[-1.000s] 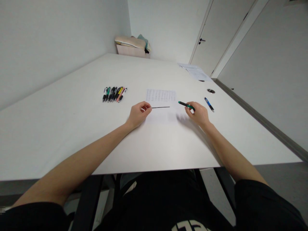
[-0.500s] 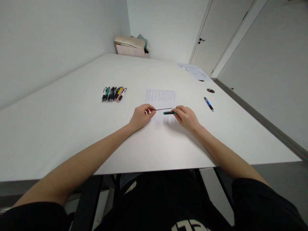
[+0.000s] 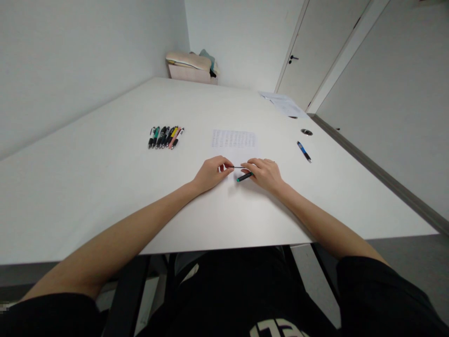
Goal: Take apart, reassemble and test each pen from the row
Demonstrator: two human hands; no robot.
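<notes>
My left hand (image 3: 212, 173) pinches one end of a thin dark pen refill (image 3: 238, 167) between thumb and fingertips. The refill lies level and reaches across to my right hand (image 3: 264, 173), whose fingers hide its other end. Those same fingers are closed on a black pen barrel with a green end (image 3: 244, 177), which tilts down to the left below the refill. Under both hands lies a sheet of paper with printed columns (image 3: 234, 140).
A row of several pens (image 3: 165, 137) lies to the left on the white table (image 3: 105, 187). On the right are a blue pen (image 3: 304, 152) and a round metal fitting (image 3: 306, 132). Loose papers (image 3: 284, 104) are at the far right edge, and a box with cushions (image 3: 189, 72) stands behind.
Both hands have come closer together and slightly nearer to me. Less of the refill shows between them. The pen barrel has turned from nearly level to tilted down leftward.
</notes>
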